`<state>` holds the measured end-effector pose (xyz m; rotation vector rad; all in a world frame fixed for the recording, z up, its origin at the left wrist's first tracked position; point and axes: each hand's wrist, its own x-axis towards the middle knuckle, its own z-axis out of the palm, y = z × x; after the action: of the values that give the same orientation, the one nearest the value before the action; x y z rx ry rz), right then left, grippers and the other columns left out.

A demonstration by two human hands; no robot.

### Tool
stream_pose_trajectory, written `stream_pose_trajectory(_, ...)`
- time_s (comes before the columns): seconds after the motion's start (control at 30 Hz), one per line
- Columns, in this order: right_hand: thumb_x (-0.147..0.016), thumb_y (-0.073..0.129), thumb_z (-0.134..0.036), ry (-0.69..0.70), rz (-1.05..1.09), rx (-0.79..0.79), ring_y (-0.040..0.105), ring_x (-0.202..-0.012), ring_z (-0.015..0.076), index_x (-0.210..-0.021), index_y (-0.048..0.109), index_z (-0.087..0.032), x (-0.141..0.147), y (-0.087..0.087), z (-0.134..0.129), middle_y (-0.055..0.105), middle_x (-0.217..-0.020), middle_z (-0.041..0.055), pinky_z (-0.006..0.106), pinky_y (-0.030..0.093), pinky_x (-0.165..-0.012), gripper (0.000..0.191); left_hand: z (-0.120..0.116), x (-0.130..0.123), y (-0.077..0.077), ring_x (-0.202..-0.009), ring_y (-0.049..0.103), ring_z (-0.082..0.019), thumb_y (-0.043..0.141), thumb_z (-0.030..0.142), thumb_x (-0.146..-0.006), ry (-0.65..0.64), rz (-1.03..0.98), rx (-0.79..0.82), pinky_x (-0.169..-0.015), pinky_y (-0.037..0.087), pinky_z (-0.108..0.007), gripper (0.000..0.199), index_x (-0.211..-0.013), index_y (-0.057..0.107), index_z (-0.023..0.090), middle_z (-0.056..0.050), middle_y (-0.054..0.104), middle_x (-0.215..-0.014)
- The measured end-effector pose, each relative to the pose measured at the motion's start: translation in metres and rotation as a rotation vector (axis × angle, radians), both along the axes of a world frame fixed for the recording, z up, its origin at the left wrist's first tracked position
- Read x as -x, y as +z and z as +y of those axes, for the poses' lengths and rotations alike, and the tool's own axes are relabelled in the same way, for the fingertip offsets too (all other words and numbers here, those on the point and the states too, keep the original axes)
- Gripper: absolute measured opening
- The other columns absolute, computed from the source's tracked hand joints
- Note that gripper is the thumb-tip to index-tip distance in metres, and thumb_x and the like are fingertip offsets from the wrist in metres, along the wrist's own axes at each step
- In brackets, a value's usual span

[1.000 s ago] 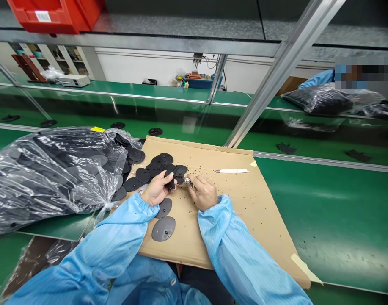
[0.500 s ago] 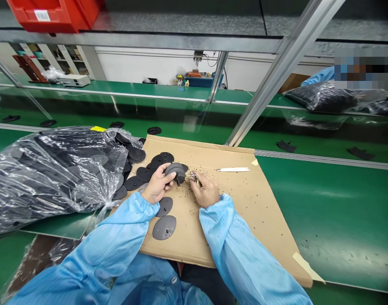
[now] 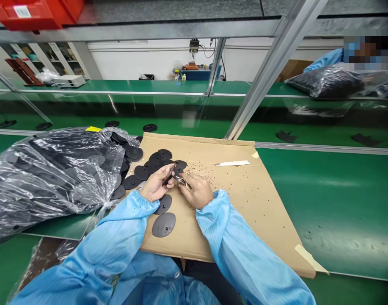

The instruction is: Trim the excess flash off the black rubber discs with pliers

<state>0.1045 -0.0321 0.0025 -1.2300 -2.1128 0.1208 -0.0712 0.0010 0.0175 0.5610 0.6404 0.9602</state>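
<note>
Between its thumb and fingers, my left hand [image 3: 158, 183] holds a black disc [image 3: 169, 174] tilted almost edge-on. My right hand [image 3: 196, 189] is closed round a small shiny metal tool [image 3: 182, 181], whose tip is at the held disc; whether they touch is too small to tell. Several black discs lie loose on the brown cardboard [image 3: 244, 212] behind and left of my left hand. Two more, an upper disc [image 3: 163, 204] and a lower disc [image 3: 163, 225], lie in front of it. Tiny black bits are scattered over the cardboard.
A clear plastic bag [image 3: 54, 178] full of black discs lies at the left. A white-handled knife [image 3: 233, 163] rests on the cardboard. An aluminium post [image 3: 270, 76] rises behind it. A red bin [image 3: 38, 12] is at upper left. Across the bench, a person's blue sleeve [image 3: 323, 60] shows beside another bag.
The disc in my left hand has turned from face-up to nearly edge-on. My right hand has moved left, bringing the metal tool to it. The view has shifted slightly.
</note>
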Motion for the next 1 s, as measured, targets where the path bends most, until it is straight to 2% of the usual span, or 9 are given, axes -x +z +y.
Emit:
stream_pose_trajectory(0.13, -0.090, 0.053, -0.031, -0.004, -0.050, 0.037, 0.062, -0.084, 0.0194, -0.113, 0.062, -0.018, 0.004, 0.002, -0.002, 0.066, -0.088, 0.0074, 0.029, 0.048, -0.078, 0.028, 0.000, -0.001, -0.002, -0.046, 0.043, -0.004, 0.076, 0.028, -0.071, -0.033, 0.031, -0.021, -0.041, 0.030, -0.017, 0.043, -0.109, 0.060, 0.015, 0.001, 0.052, -0.071)
stream_pose_trajectory(0.4, -0.091, 0.053, -0.032, 0.001, -0.128, 0.138, 0.061, -0.084, 0.0184, -0.109, 0.064, -0.019, 0.005, 0.009, -0.004, 0.065, -0.089, 0.0069, 0.026, 0.046, -0.077, 0.025, -0.001, -0.003, 0.000, -0.045, 0.044, -0.004, 0.077, 0.031, -0.069, -0.038, 0.093, -0.044, -0.040, 0.033, -0.016, 0.042, -0.106, 0.063, 0.016, 0.001, 0.052, -0.069)
stream_pose_trajectory(0.63, -0.092, 0.050, -0.030, -0.012, -0.264, 0.242, 0.061, -0.085, 0.0191, -0.115, 0.061, -0.021, 0.005, 0.014, -0.004, 0.065, -0.094, 0.0060, 0.027, 0.044, -0.077, 0.028, 0.000, -0.003, -0.007, -0.050, 0.046, -0.004, 0.076, 0.033, -0.071, 0.015, 0.139, -0.062, -0.043, 0.038, -0.015, 0.039, -0.104, 0.067, 0.015, 0.001, 0.054, -0.068)
stream_pose_trajectory(0.87, -0.087, 0.051, -0.021, -0.049, -0.384, 0.367, 0.061, -0.091, 0.0221, -0.117, 0.060, -0.021, 0.011, 0.026, -0.008, 0.066, -0.101, 0.0070, 0.029, 0.044, -0.075, 0.032, -0.002, -0.005, -0.006, -0.050, 0.048, -0.005, 0.076, 0.031, -0.071, 0.070, 0.157, -0.021, -0.044, 0.039, -0.016, 0.035, -0.100, 0.068, 0.014, 0.001, 0.056, -0.065)
stream_pose_trajectory(1.0, -0.089, 0.050, -0.024, -0.051, -0.346, 0.345, 0.062, -0.089, 0.0211, -0.120, 0.059, -0.022, 0.011, 0.019, -0.008, 0.066, -0.102, 0.0066, 0.028, 0.044, -0.074, 0.033, -0.002, -0.006, -0.006, -0.051, 0.049, -0.006, 0.076, 0.031, -0.071, 0.062, 0.148, -0.040, -0.045, 0.040, -0.017, 0.036, -0.102, 0.067, 0.014, 0.001, 0.056, -0.065)
